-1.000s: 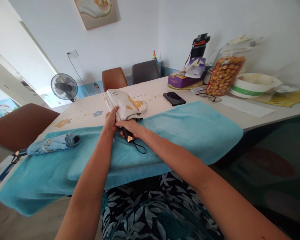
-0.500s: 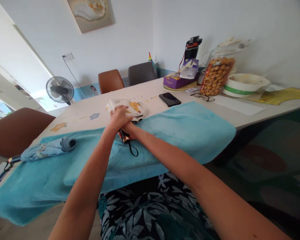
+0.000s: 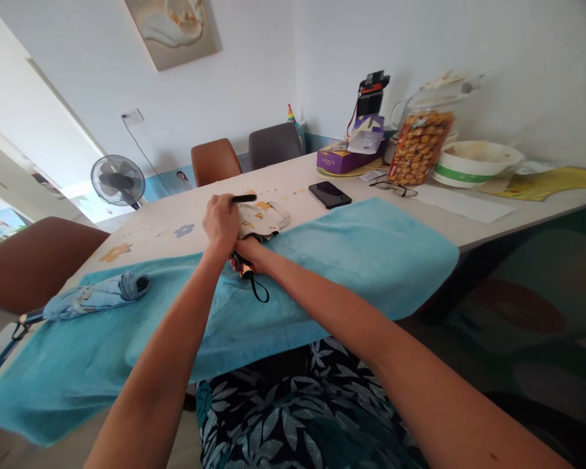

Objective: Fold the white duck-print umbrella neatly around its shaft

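Observation:
A folded compact umbrella (image 3: pixel 260 221) with a white canopy and yellow prints lies over the far edge of the turquoise towel (image 3: pixel 351 241). My right hand (image 3: pixel 251 253) is wrapped round its dark handle, whose coppery end and black wrist loop (image 3: pixel 261 290) stick out towards me. Just above, my left hand (image 3: pixel 221 220) is closed at the canopy's left side. From its fingers a short black strip (image 3: pixel 244 198) points right, possibly the umbrella's strap. The left wrist crosses close over the right fingers. Further left, a rolled light-blue umbrella (image 3: pixel 97 296) rests on the towel.
Beyond the towel lie a black phone (image 3: pixel 329 194) and eyeglasses (image 3: pixel 394 188) on the white table (image 3: pixel 161 218). A purple box (image 3: pixel 344 158), a jar of round snacks (image 3: pixel 420 146) and a white bowl (image 3: pixel 473 163) stand at the back right. Chairs (image 3: pixel 215 161) surround the table.
My left hand has gone from lying spread on the canopy to a closed grip further left, with the black strip now showing. My right hand keeps its hold on the handle.

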`<act>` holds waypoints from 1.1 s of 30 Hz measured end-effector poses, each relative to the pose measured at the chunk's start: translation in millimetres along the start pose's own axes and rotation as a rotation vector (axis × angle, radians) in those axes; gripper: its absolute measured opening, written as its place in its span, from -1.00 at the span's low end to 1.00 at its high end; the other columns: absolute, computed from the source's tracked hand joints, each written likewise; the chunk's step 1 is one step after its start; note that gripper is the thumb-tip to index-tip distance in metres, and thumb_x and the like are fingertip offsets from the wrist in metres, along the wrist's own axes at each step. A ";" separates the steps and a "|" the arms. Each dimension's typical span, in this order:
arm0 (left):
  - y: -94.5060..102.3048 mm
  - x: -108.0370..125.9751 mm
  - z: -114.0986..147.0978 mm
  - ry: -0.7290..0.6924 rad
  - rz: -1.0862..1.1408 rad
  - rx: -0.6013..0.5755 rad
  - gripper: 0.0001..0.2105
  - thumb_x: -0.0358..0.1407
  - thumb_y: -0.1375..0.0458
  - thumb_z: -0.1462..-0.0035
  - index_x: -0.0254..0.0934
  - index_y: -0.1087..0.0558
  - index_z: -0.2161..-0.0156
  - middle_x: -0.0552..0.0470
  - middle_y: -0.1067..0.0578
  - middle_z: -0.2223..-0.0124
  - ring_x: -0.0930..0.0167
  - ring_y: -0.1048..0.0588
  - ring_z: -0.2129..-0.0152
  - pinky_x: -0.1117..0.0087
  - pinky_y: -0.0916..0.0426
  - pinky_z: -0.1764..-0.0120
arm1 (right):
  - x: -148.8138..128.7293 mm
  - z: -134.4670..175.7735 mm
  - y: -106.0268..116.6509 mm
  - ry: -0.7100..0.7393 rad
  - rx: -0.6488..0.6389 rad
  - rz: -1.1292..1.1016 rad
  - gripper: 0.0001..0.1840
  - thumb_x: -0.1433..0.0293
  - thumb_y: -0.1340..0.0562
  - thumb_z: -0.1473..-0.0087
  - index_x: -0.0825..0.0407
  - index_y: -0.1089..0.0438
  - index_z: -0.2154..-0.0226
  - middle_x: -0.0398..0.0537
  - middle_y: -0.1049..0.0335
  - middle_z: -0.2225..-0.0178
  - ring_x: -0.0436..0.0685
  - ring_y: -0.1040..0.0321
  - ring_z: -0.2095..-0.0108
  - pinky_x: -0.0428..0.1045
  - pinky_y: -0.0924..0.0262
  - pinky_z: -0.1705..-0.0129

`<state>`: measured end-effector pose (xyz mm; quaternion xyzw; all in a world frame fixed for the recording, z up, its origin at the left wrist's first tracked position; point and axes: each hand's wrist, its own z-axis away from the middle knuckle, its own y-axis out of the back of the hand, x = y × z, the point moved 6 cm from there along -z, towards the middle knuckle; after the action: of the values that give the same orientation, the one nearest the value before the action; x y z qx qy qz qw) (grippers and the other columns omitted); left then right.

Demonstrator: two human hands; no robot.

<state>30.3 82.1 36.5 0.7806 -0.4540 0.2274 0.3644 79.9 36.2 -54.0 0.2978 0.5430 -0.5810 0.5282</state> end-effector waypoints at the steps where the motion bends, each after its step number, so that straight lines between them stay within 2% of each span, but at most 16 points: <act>1: 10.6 -8.9 -0.1 0.062 0.084 0.100 -0.93 -0.41 -0.11 0.01 -0.19 -0.40 0.40 -0.03 -0.41 0.23 0.22 -0.31 -0.01 0.19 -0.13 -0.12 | 0.8 -1.0 1.1 -0.017 0.006 -0.012 -0.80 0.48 -0.22 -0.13 0.08 -0.20 0.48 -0.20 -0.18 0.71 -0.06 -0.16 0.72 -0.15 -0.17 0.71; 3: 28.9 -30.3 3.1 0.186 0.254 0.288 -0.97 -0.39 -0.10 0.01 -0.22 -0.36 0.41 0.01 -0.41 0.28 0.29 -0.37 0.06 0.28 -0.26 -0.03 | 1.8 -2.9 3.3 -0.037 0.015 -0.030 -0.82 0.50 -0.24 -0.09 0.10 -0.24 0.49 -0.19 -0.22 0.69 -0.06 -0.16 0.73 -0.15 -0.19 0.73; 5: 40.2 -53.5 10.2 0.330 0.387 0.427 -0.95 -0.39 -0.07 0.00 -0.24 -0.35 0.38 0.04 -0.43 0.31 0.35 -0.43 0.19 0.33 -0.37 0.11 | 1.6 -4.1 4.5 -0.026 0.006 -0.026 -0.81 0.48 -0.25 -0.08 0.11 -0.25 0.50 -0.19 -0.24 0.68 -0.07 -0.16 0.74 -0.15 -0.18 0.76; 9: 46.1 -90.6 30.1 0.682 0.601 0.602 -0.83 -0.46 -0.04 0.06 -0.28 -0.31 0.28 0.04 -0.43 0.31 0.42 -0.48 0.39 0.37 -0.46 0.35 | 0.0 -4.2 6.8 0.026 -0.005 -0.079 -0.77 0.43 -0.30 -0.07 0.12 -0.26 0.51 -0.19 -0.26 0.65 -0.10 -0.17 0.74 -0.17 -0.18 0.77; 11: 47.5 -96.7 35.1 0.747 0.681 0.663 -0.76 -0.49 -0.05 0.09 -0.28 -0.29 0.23 0.02 -0.44 0.28 0.42 -0.50 0.39 0.38 -0.47 0.38 | -1.6 -3.7 7.8 0.057 -0.012 -0.110 -0.76 0.37 -0.31 -0.07 0.13 -0.27 0.48 -0.18 -0.28 0.63 -0.10 -0.18 0.73 -0.17 -0.18 0.77; 14: 50.0 -96.1 35.0 0.720 0.727 0.700 -0.69 -0.49 -0.07 0.10 -0.28 -0.29 0.16 -0.02 -0.46 0.20 0.40 -0.52 0.34 0.36 -0.50 0.38 | -6.3 -2.8 11.2 0.108 0.006 -0.146 -0.66 0.19 -0.27 -0.12 0.13 -0.27 0.44 -0.16 -0.29 0.61 -0.09 -0.20 0.72 -0.17 -0.17 0.77; 17: 48.8 -95.0 35.7 0.718 0.743 0.705 -0.68 -0.48 -0.07 0.08 -0.29 -0.29 0.14 -0.04 -0.45 0.17 0.37 -0.52 0.32 0.32 -0.51 0.38 | -9.3 -2.2 15.7 0.104 0.047 -0.211 -0.58 0.09 -0.13 -0.22 0.11 -0.24 0.44 -0.16 -0.27 0.63 -0.10 -0.18 0.73 -0.17 -0.16 0.75; 19: 47.5 -94.7 36.3 0.714 0.742 0.693 -0.68 -0.47 -0.07 0.07 -0.30 -0.30 0.13 -0.04 -0.45 0.18 0.36 -0.52 0.32 0.32 -0.51 0.39 | -10.2 -2.0 17.6 0.083 0.065 -0.220 -0.58 0.12 -0.08 -0.27 0.11 -0.22 0.45 -0.17 -0.24 0.64 -0.11 -0.17 0.74 -0.18 -0.14 0.74; 24: 48.7 -93.9 37.3 0.693 0.718 0.680 -0.68 -0.45 -0.07 0.05 -0.27 -0.32 0.11 -0.01 -0.46 0.18 0.36 -0.52 0.26 0.36 -0.50 0.38 | -10.9 -1.4 17.9 0.049 0.056 -0.179 -0.65 0.22 -0.13 -0.26 0.13 -0.23 0.46 -0.16 -0.25 0.65 -0.10 -0.16 0.74 -0.18 -0.13 0.75; 30: 50.8 -91.3 36.3 0.658 0.723 0.666 -0.67 -0.44 -0.08 0.06 -0.26 -0.32 0.11 -0.01 -0.46 0.18 0.38 -0.51 0.28 0.39 -0.49 0.38 | -10.6 -1.9 15.7 -0.020 -0.035 -0.265 -0.81 0.32 -0.13 -0.27 0.13 -0.26 0.31 -0.11 -0.39 0.54 -0.10 -0.19 0.74 -0.19 -0.15 0.77; 33: 50.8 -90.9 36.3 0.654 0.737 0.678 -0.66 -0.45 -0.08 0.07 -0.27 -0.32 0.10 -0.02 -0.46 0.17 0.38 -0.51 0.30 0.37 -0.50 0.38 | -11.3 -3.2 16.2 -0.032 -0.057 -0.295 -0.82 0.35 -0.13 -0.27 0.13 -0.26 0.33 -0.11 -0.39 0.53 -0.12 -0.17 0.75 -0.20 -0.15 0.77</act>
<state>-57.3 87.0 -30.3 0.5339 -0.4613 0.6996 0.1126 97.3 44.9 -49.5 0.1903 0.5888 -0.6413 0.4538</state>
